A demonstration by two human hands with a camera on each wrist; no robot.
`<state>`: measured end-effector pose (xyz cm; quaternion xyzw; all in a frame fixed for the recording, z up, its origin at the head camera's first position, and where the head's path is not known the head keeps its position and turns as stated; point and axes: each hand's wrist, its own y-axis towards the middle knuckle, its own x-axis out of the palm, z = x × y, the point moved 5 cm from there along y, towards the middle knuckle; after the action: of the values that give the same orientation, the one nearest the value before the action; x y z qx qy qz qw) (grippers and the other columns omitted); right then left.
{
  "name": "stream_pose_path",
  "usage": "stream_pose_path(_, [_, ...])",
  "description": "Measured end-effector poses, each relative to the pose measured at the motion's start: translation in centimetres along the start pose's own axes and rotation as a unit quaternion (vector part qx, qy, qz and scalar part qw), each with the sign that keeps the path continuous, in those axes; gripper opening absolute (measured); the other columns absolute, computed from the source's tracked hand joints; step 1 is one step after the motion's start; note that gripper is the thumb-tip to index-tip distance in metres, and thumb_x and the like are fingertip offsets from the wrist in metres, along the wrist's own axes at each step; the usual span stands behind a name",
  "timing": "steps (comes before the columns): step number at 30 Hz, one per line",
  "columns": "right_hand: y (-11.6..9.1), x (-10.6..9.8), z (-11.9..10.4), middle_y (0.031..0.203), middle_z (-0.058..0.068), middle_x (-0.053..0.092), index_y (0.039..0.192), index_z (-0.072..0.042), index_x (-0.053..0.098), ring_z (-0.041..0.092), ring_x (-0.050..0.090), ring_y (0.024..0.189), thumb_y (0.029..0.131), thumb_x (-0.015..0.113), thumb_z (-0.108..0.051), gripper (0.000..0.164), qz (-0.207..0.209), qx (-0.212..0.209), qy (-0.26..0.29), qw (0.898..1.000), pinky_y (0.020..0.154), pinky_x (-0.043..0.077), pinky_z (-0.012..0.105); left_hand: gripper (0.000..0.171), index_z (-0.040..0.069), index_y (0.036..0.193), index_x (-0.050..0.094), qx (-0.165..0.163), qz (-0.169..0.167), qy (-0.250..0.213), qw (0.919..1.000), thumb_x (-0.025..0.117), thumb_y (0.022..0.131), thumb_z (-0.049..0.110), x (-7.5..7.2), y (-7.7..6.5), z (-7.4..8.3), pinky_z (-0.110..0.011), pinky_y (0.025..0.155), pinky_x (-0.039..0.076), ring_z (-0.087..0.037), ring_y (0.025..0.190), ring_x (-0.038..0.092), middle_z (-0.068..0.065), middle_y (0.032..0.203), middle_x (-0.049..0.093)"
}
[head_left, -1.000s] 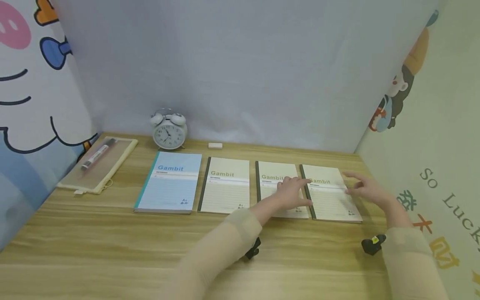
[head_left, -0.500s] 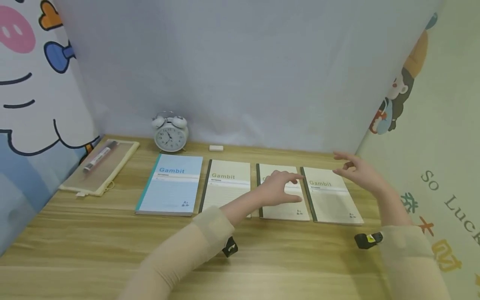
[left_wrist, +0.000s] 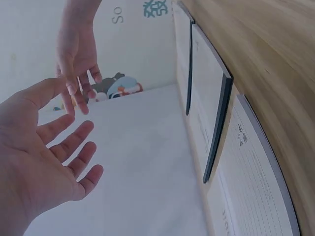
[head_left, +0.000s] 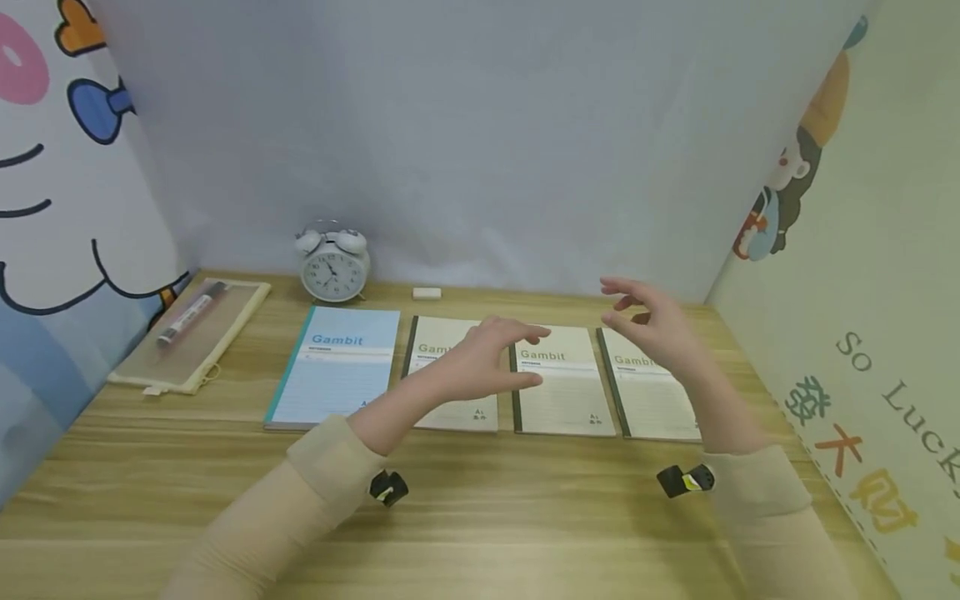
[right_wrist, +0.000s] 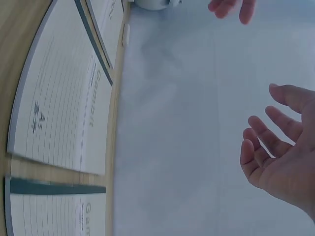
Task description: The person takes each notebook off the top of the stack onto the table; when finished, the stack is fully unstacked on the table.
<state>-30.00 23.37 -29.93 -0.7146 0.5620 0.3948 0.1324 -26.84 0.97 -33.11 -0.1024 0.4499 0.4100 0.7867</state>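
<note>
Four notebooks would be several: a blue notebook (head_left: pixel 337 375) lies leftmost in a row, with cream notebooks to its right. My left hand (head_left: pixel 480 362) hovers over the second one, a cream notebook (head_left: pixel 465 415) with a dark spine, hiding part of its cover. Between the hands lies another cream notebook (head_left: pixel 562 392). My right hand (head_left: pixel 656 329) is raised above the rightmost cream notebook (head_left: pixel 652 408) and covers its upper right part. Both hands hold nothing, fingers relaxed and spread; the left wrist view shows the left palm (left_wrist: pixel 34 147) bare.
A white alarm clock (head_left: pixel 333 268) and a white eraser (head_left: pixel 427 293) stand along the back of the wooden table (head_left: pixel 480 517). At the left lies a mesh pouch (head_left: pixel 232 333) with a marker (head_left: pixel 191 315) on it. Walls close off the back and right.
Both hands have lifted away from the rightmost notebook and moved left. The left hand now passes over the second notebook; the right hand has risen over the rightmost one. The notebooks stay in place.
</note>
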Motion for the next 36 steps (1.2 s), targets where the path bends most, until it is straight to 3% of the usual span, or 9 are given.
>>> stream_pose_path(7, [0.4,3.1,-3.6,0.133,0.009,0.052,0.138,-0.014,0.048,0.025,0.048,0.113,0.091,0.063,-0.018,0.049,0.034,-0.046,0.048,0.997,0.089,0.046,0.043,0.055,0.017,0.137,0.05,0.023,0.072,-0.019,0.997,0.069,0.087,0.032,-2.2,-2.9,-2.0,-0.046,0.106,0.031,-0.018,0.124,0.042,0.002,0.126,0.057])
stream_pose_path(14, [1.2,6.8,-6.4,0.141,0.007,0.042,0.139,-0.013,0.046,0.029,0.046,0.117,0.088,0.067,-0.015,0.055,0.058,-0.065,0.078,0.993,0.092,0.047,0.044,0.054,0.018,0.136,0.051,0.01,0.116,0.004,0.9932,0.069,0.086,0.032,-3.7,-6.4,-4.7,-0.055,0.105,0.028,-0.022,0.127,0.04,0.001,0.133,0.054])
stream_pose_path(20, [1.8,10.5,-7.3,0.15,0.005,0.029,0.143,-0.014,0.039,0.028,0.035,0.131,0.088,0.066,-0.016,0.061,0.037,-0.043,0.127,0.99,0.1,0.042,0.045,0.06,0.02,0.14,0.046,-0.028,0.132,0.016,0.9907,0.07,0.086,0.031,-5.0,-9.4,-8.4,-0.06,0.104,0.024,-0.029,0.13,0.036,-0.006,0.14,0.048])
stream_pose_path(25, [2.3,13.7,-8.0,0.157,0.003,0.017,0.145,-0.013,0.036,0.027,0.019,0.142,0.088,0.066,-0.019,0.065,-0.002,-0.04,0.151,0.988,0.108,0.033,0.047,0.062,0.016,0.14,0.045,-0.045,0.155,0.031,0.9863,0.071,0.085,0.027,-6.0,-11.6,-12.0,-0.059,0.1,0.03,-0.033,0.129,0.036,-0.011,0.14,0.047])
stream_pose_path(29, [2.3,16.3,-8.5,0.157,0.004,0.016,0.146,-0.013,0.034,0.027,0.018,0.143,0.087,0.067,-0.018,0.067,-0.035,-0.037,0.156,0.986,0.11,0.03,0.047,0.065,0.011,0.142,0.042,-0.068,0.149,0.029,0.986,0.071,0.086,0.027,-6.6,-13.2,-14.2,-0.058,0.101,0.03,-0.038,0.131,0.034,-0.015,0.144,0.042])
stream_pose_path(36, [2.5,19.8,-8.9,0.157,0.004,0.017,0.148,-0.016,0.028,0.022,0.018,0.143,0.087,0.068,-0.02,0.073,-0.101,-0.014,0.157,0.982,0.112,0.027,0.04,0.08,0.009,0.148,0.028,-0.127,0.095,0.044,0.9863,0.071,0.084,0.032,-7.7,-15.4,-17.1,-0.065,0.105,0.018,-0.045,0.137,0.021,-0.02,0.152,0.026])
